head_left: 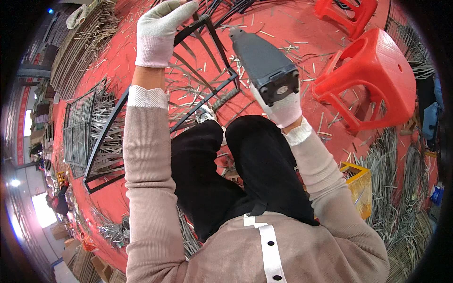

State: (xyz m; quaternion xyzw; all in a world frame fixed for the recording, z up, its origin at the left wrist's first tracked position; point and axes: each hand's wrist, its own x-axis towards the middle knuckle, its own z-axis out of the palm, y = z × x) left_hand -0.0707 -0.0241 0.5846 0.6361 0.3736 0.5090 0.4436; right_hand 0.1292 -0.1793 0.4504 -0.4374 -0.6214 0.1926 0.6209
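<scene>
Here, the right hand [284, 111] grips a tool [264, 61], fingers mostly hidden. The left hand [160, 27] is near a frame [217, 41]; whether its fingers pinch anything, I cannot tell.

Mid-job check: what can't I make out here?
All in the head view:
- Right hand: fingers mostly hidden by the black tool.
- Left hand: partly cut off by the top edge; its grip is unclear.
- Far person: too small to tell their action.
</scene>
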